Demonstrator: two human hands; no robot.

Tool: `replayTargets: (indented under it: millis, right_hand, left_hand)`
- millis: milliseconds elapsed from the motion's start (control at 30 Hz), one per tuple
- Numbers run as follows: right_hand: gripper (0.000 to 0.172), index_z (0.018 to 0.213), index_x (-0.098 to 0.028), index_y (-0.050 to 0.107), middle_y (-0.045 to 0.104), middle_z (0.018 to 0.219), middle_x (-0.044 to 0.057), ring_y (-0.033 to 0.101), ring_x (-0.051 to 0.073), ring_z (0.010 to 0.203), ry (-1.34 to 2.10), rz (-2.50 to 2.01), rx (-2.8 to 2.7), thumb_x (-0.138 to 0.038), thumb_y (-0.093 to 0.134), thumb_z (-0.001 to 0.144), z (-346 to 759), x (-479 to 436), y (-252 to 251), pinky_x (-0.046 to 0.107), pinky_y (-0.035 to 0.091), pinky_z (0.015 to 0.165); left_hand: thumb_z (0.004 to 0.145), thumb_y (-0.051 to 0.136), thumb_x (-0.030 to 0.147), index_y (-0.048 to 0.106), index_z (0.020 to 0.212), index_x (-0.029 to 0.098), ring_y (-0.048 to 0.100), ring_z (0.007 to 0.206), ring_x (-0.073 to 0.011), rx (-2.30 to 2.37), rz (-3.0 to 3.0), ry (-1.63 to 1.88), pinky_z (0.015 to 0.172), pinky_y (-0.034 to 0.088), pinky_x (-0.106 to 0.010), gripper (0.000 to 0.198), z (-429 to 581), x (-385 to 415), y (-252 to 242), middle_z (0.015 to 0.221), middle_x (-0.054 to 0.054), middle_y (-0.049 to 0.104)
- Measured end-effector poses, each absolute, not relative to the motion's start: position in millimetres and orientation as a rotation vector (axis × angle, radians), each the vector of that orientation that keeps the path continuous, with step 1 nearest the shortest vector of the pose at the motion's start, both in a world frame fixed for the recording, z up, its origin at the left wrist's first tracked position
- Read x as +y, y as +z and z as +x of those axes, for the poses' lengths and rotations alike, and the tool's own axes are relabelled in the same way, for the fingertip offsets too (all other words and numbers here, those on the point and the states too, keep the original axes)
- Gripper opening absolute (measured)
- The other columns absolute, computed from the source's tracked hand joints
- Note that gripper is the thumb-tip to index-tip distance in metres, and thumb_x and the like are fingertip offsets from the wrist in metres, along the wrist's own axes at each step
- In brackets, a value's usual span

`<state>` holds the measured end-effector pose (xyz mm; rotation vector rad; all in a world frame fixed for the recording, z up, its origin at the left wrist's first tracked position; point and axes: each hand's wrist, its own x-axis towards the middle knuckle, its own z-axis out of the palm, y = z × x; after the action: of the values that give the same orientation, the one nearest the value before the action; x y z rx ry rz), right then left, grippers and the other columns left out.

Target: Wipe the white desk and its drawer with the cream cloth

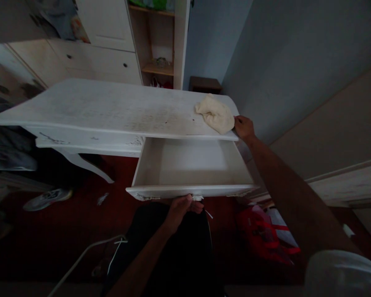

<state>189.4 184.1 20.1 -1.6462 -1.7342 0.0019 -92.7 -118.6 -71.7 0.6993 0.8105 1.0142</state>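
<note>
A white desk (105, 103) with worn, smudged patches on its top stands in front of me. Its drawer (188, 163) is pulled out toward my lap, and nothing shows inside. My left hand (182, 210) is closed on the middle of the drawer front, thumb at the upper part and fingers curled underneath by the pale ornate handle (198, 198). A crumpled cream cloth (216, 114) lies on the right end of the desktop. At that end, my right hand (244, 127) has its fingertips pinched at the cloth's edge; part of them is hidden.
Behind the desk are a white cabinet (99, 62) and open shelves (160, 68). A grey wall (290, 62) rises at the right. On the floor are a red bag (262, 235) and a shoe (48, 199). A pale cord (83, 255) runs at lower left.
</note>
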Motion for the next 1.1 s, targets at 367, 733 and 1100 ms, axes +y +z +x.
replayTargets:
  millis: [367, 733, 1100]
  right_hand:
    - [0.04, 0.077, -0.018, 0.07, 0.07, 0.077, 0.009, 0.061, 0.024, 0.076, 0.051, -1.643, -1.75, -0.044, 0.042, 0.088, 185.3, 175.6, 24.8, 0.033, 0.043, 0.068]
    - [0.045, 0.083, -0.016, 0.075, 0.074, 0.08, 0.011, 0.064, 0.025, 0.077, 0.065, -1.649, -1.764, -0.044, 0.041, 0.088, 182.6, 171.7, 26.6, 0.033, 0.046, 0.07]
    - [0.046, 0.087, -0.017, 0.076, 0.075, 0.091, 0.013, 0.067, 0.027, 0.086, 0.061, -1.654, -1.767, -0.046, 0.04, 0.087, 182.2, 169.5, 26.2, 0.037, 0.049, 0.077]
  left_hand:
    - [0.071, 0.071, 0.069, 0.074, 0.077, 0.009, 0.07, 0.066, -0.0212, 0.845, 0.694, 1.109, 0.071, 0.055, -0.035, 0.06, -91.4, -75.2, -67.9, 0.078, -0.015, 0.076]
    - [0.075, 0.073, 0.062, 0.073, 0.08, 0.01, 0.07, 0.067, -0.0199, 0.873, 0.658, 1.222, 0.07, 0.056, -0.033, 0.053, -96.1, -22.5, -86.5, 0.079, -0.013, 0.076]
    - [0.054, 0.084, 0.065, 0.07, 0.073, 0.01, 0.069, 0.061, -0.0202, 0.794, 0.515, 1.263, 0.064, 0.056, -0.033, 0.06, -88.0, 51.4, -93.6, 0.072, -0.012, 0.074]
